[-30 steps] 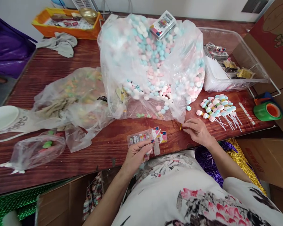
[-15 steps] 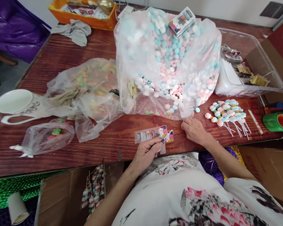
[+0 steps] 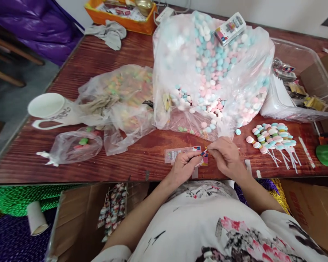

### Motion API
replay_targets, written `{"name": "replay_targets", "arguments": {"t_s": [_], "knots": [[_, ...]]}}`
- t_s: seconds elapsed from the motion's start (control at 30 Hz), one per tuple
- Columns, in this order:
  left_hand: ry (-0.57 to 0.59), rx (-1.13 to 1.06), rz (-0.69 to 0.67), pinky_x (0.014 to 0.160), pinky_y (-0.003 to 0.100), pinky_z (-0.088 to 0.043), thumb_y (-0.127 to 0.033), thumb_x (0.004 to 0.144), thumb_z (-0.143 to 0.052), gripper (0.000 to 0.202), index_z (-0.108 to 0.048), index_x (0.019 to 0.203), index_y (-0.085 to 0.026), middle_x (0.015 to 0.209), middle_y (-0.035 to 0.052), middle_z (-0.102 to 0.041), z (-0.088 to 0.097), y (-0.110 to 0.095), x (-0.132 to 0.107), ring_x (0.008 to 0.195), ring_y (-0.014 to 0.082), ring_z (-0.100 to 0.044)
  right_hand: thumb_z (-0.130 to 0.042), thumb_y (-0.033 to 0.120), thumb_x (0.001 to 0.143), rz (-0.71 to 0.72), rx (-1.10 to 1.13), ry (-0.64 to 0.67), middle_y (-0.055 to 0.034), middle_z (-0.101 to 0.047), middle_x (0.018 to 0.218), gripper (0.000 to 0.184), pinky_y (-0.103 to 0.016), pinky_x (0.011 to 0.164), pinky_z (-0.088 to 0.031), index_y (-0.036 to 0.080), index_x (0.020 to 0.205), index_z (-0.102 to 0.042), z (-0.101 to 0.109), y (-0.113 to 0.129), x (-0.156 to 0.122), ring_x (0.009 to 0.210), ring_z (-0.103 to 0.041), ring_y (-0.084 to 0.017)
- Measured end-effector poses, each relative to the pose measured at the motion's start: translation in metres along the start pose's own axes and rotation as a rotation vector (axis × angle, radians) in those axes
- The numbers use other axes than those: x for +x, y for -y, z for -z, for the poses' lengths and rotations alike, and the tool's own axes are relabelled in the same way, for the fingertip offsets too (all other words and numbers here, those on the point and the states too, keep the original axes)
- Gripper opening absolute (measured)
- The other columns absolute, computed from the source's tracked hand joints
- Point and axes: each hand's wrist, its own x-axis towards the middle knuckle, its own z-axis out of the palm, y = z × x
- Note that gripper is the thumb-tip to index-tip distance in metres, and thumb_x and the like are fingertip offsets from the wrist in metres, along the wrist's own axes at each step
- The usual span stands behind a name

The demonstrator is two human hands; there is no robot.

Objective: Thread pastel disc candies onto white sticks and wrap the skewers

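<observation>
Your left hand (image 3: 183, 166) pinches a thin blue-and-white stick (image 3: 204, 152), probably light and stiff; hold mid-shaft. Your right hand (image 3: 226, 157) grips unclearly.

Over a dark reddish-brown wooden table (image 3: 136, 163), the left hand (image 3: 182, 168) pinches a slim, blue-marked item (image 3: 203, 153) — too small to make out fully — and the right hand (image 3: 227, 157) brings its fingertips to the item's upper end. Flat, clear, printed packets (image 3: 170, 155) lie beneath the left hand. Behind stands a large, translucent plastic bag (image 3: 172, 54) of pink, blue and white candies, with a small, white, printed box (image 3: 231, 28) on top. To the right, pastel candy skewers on white sticks (image 3: 274, 136) lie bunched before a clear plastic tray (image 3: 297, 115); a white mug (image 3: 46, 106) stands far left.
</observation>
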Motion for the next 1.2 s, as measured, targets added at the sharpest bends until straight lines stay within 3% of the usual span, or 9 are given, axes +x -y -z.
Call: {"name": "replay_targets", "arguments": {"t_s": [0.17,0.37,0.53,0.67,0.8,0.9,1.0,1.1,1.2], "knots": [[-0.068,-0.056,-0.133,0.055,0.018,-0.037,-0.033,0.080,-0.056,0.024,-0.066,0.071,-0.013,0.062,-0.0022,-0.046,0.002,-0.006,-0.002,0.059,0.0079,-0.040,-0.046,0.011,0.088,0.047,-0.141,0.064,-0.0031,-0.067,0.076,0.030,-0.034,0.071,-0.036,0.021,0.108,-0.068,-0.034,0.004,-0.009,0.071,-0.055,-0.017],[-0.063,-0.118,-0.002,0.046,0.018,-0.032,-0.036,0.078,-0.057,0.022,-0.059,0.070,-0.016,0.060,-0.0050,-0.043,0.006,-0.007,-0.015,0.049,0.0056,-0.035,-0.052,0.020,0.091,-0.176,0.237,-0.018,0.0003,-0.072,0.079,0.025,-0.030,0.073,-0.045,0.028,0.102,-0.072,-0.055,-0.005,-0.019,0.069,-0.062,-0.014],[-0.078,-0.116,-0.033,0.043,0.018,-0.029,-0.047,0.078,-0.061,0.037,-0.054,0.061,-0.015,0.060,-0.0025,-0.047,0.010,-0.005,-0.015,0.049,0.0059,-0.038,-0.056,0.021,0.087,-0.289,0.275,-0.098,0.0002,-0.068,0.076,0.033,-0.028,0.067,-0.045,0.025,0.118,-0.065,-0.064,-0.003,-0.021,0.067,-0.058,-0.014],[-0.077,-0.147,-0.029,0.041,0.018,-0.028,-0.049,0.076,-0.064,0.041,-0.053,0.057,-0.015,0.055,-0.0029,-0.047,0.014,-0.002,-0.016,0.046,0.0060,-0.038,-0.056,0.019,0.087,-0.271,0.341,-0.124,0.0005,-0.065,0.078,0.041,-0.028,0.069,-0.046,0.025,0.127,-0.056,-0.069,0.004,-0.030,0.070,-0.057,-0.013],[-0.101,-0.169,-0.052,0.040,0.019,-0.026,-0.047,0.079,-0.062,0.041,-0.050,0.054,-0.015,0.052,-0.0038,-0.046,0.015,0.002,-0.016,0.041,0.0050,-0.035,-0.063,0.021,0.083,-0.346,0.516,-0.176,0.0019,-0.060,0.077,0.024,-0.026,0.067,-0.045,0.023,0.106,-0.058,-0.068,0.008,-0.038,0.070,-0.056,-0.012],[-0.071,-0.118,-0.130,0.043,0.020,-0.028,-0.043,0.082,-0.059,0.040,-0.050,0.054,-0.015,0.052,-0.0037,-0.045,0.015,0.003,-0.016,0.044,0.0057,-0.036,-0.071,0.025,0.077,-0.540,0.700,-0.082,0.0034,-0.056,0.068,0.013,-0.023,0.061,-0.042,0.020,0.079,-0.059,-0.065,0.007,-0.037,0.064,-0.051,-0.010],[-0.023,0.019,-0.253,0.049,0.021,-0.032,-0.040,0.086,-0.056,0.041,-0.051,0.055,-0.015,0.055,-0.0027,-0.045,0.015,0.001,-0.015,0.051,0.0070,-0.039,-0.073,0.031,0.075,-0.683,0.869,0.016,0.0027,-0.059,0.065,0.017,-0.023,0.058,-0.041,0.018,0.072,-0.062,-0.059,0.001,-0.031,0.058,-0.049,-0.010],[0.026,0.127,-0.332,0.053,0.022,-0.032,-0.038,0.088,-0.055,0.041,-0.051,0.055,-0.014,0.056,-0.0023,-0.045,0.016,-0.003,-0.014,0.055,0.0077,-0.039,-0.071,0.035,0.075,-0.673,0.888,0.145,0.0016,-0.061,0.068,0.019,-0.024,0.060,-0.042,0.017,0.077,-0.065,-0.049,-0.006,-0.024,0.060,-0.050,-0.010],[0.133,0.134,-0.260,0.050,0.022,-0.028,-0.040,0.086,-0.057,0.045,-0.047,0.051,-0.014,0.051,-0.0036,-0.040,0.018,-0.007,-0.014,0.051,0.0068,-0.035,-0.064,0.036,0.082,-0.520,0.812,0.429,0.0025,-0.056,0.068,0.020,-0.024,0.061,-0.042,0.017,0.079,-0.060,-0.037,-0.012,-0.018,0.063,-0.049,-0.011]]}}
